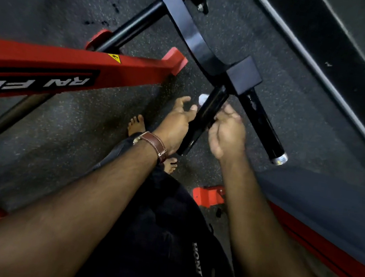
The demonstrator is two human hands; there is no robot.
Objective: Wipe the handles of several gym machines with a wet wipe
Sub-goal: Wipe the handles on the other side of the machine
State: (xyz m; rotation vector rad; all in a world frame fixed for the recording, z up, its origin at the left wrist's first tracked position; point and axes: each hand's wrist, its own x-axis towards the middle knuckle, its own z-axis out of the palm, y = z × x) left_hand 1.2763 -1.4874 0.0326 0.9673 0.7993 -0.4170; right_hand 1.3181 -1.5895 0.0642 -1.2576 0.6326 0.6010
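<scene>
Floor: dark speckled rubber gym floor (pixel 282 110), dim light, a few dark spots near upper left.
Machine frame: red beam (pixel 52 66) with white lettering and a yellow warning sticker, crossing from left; red feet on the floor.
Black arm: flat black bar (pixel 186 27) running diagonally from top centre to a square black block (pixel 244 75).
Handles: two glossy black cylindrical handles leaving the block; near handle (pixel 205 115) between both hands, far handle (pixel 263 126) to the right, ending in a silver cap, untouched.
Wet wipe: small white wad (pixel 202 99) against the left side of the near handle, just beyond the left fingertips; much of it hidden.
Left hand: left hand (pixel 178 120) at the near handle's left side, fingers curled toward the wipe, apparently pinching it; brown leather watch strap (pixel 155 146) on the wrist.
Right hand: right hand (pixel 228 131) on the near handle's right side, fingers curled round it.
Below: bare feet on the floor, dark shorts, red bracket (pixel 209 195) beside the right forearm.
</scene>
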